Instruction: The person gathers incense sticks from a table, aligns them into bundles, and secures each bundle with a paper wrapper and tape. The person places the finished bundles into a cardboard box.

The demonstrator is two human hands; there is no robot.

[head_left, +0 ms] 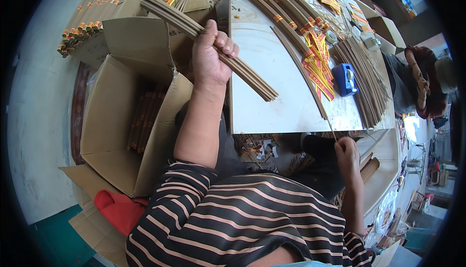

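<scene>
The left hand (209, 55) is closed around a thick bundle of incense sticks (228, 62), holding it raised at a slant over the gap between the open cardboard box (114, 121) and the white desk (272, 72). The right hand (346, 151), just below the desk's near edge, pinches a single thin stick (303, 75) that runs up across the desk top. On the desk lie banded stick bundles (279, 9), a heap of red and yellow paper labels (318, 63), a blue tape dispenser (345, 79) and loose sticks (364, 77). More banded bundles (85, 19) rest on another box at far left.
</scene>
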